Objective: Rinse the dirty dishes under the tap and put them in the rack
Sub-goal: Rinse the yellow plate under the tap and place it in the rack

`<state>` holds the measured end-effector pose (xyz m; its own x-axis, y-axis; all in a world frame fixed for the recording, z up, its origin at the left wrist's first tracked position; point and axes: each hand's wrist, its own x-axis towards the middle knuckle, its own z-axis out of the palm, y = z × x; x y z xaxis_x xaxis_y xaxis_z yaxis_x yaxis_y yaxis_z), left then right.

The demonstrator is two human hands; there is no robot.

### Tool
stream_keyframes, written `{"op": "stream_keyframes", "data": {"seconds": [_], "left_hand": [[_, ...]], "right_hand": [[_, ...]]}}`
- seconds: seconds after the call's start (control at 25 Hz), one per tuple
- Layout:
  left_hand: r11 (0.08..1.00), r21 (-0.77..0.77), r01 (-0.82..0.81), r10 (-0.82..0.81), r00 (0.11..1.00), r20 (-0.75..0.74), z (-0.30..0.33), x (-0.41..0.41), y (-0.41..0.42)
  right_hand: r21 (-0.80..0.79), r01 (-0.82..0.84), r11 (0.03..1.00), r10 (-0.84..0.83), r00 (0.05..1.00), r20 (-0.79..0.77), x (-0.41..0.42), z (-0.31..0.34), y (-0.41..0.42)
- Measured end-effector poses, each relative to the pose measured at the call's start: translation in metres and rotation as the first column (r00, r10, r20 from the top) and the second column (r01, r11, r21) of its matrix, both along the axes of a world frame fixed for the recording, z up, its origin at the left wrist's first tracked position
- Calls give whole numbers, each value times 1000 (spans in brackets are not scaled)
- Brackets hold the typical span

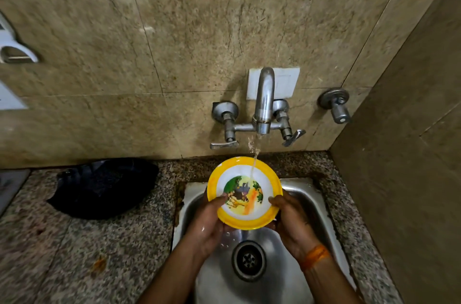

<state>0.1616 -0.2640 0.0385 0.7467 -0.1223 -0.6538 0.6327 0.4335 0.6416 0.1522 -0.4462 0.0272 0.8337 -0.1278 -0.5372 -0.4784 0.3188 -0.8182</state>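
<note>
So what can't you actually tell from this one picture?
- Head view: no rack shows anywhere in it.
- Underside of the yellow plate: faces away; the left hand and right hand cover its lower rim.
- White fixtures on the wall: cut off by the left edge.
- Dark cloth on the counter: too dim to identify.
- Near part of the sink: hidden by the forearms.
</note>
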Motion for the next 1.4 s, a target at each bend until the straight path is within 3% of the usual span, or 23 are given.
{"op": "stream_keyframes", "data": {"seconds": [0.16, 0.24, 0.36, 0.4, 0.48, 0.56, 0.64, 0.76, 0.92, 1.04, 1.12, 1.16, 1.24, 1.32, 1.4], "left_hand": [[950, 312, -15, -44, 982, 181, 5, 5, 4], [831, 556, -25, -192, 925, 328, 7, 4, 8], [531, 847, -18, -577, 725, 377, 13, 0, 12], [424, 905, -20, -686, 645, 336, 15, 0, 12], [115, 991, -62, -839, 528, 130, 24, -4, 7], [-121, 986, -111, -862, 505, -48, 31, -8, 1], [-212, 969, -125, -848, 516, -119, 36, -13, -1], [-259, 957, -134, -846, 509, -158, 32, -19, 0], [-226, 965, -136, -864, 486, -134, 28, -23, 3], [-134, 975, -176, -902, 429, -47, 32, -27, 11], [-64, 967, -248, -946, 325, 20, 34, -35, 18], [-33, 960, -277, -960, 275, 47, 34, -39, 23], [39, 951, -305, -968, 224, 112, 30, -46, 29], [107, 953, -284, -946, 266, 186, 20, -54, 32], [135, 961, -241, -918, 335, 213, 8, -54, 35]], "right_hand": [[-199, 199, 960, -150, 960, 234, 8, 6, -4], [-258, 285, 923, -185, 918, 351, 20, 22, -15], [-369, 348, 862, -125, 851, 510, 38, 55, -27], [-403, 350, 846, -91, 839, 536, 44, 63, -29], [-451, 351, 821, -45, 827, 560, 47, 75, -30], [-485, 347, 803, -17, 827, 563, 45, 81, -28], [-525, 332, 784, 28, 825, 564, 40, 85, -23], [-675, 301, 674, 189, 813, 551, 30, 89, -22], [-769, 243, 591, 333, 795, 507, 20, 78, -38], [-889, 74, 452, 494, 808, 319, 5, 48, -45], [-945, -84, 316, 638, 756, 146, -13, 28, -42], [-953, -115, 281, 671, 733, 110, -22, 22, -40], [-948, -91, 307, 671, 727, 148, -35, 17, -35], [-948, -7, 318, 627, 752, 205, -44, 18, -27], [-984, -3, 178, 630, 768, 111, -48, 15, -21]]}}
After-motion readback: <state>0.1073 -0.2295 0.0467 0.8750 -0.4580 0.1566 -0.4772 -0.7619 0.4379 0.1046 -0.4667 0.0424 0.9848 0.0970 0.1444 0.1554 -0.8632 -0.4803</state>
